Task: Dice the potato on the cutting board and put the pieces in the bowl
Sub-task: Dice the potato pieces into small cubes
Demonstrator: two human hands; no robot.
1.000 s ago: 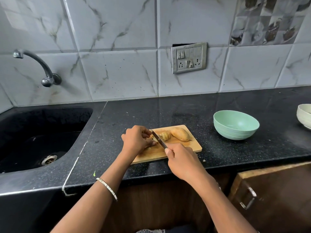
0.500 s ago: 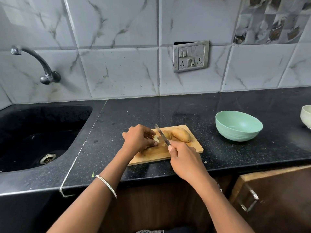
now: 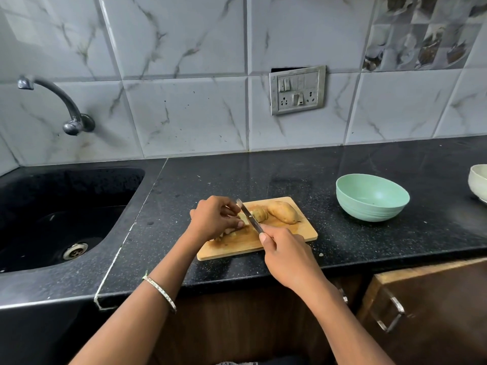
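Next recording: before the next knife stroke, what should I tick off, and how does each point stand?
1. Right hand grips the steel knife by its handle: ok.
2. Left hand holds the pale potato piece on the wooden cutting board: ok.
3. Left fingertips clear of the blade: cannot tell, they curl close beside it.
4. Board fully on the black counter: ok.
5. Whole brown potato lies right of the blade, apart from it: ok.
6. Mint-green bowl stands right of the board, no pieces in it yet: ok.
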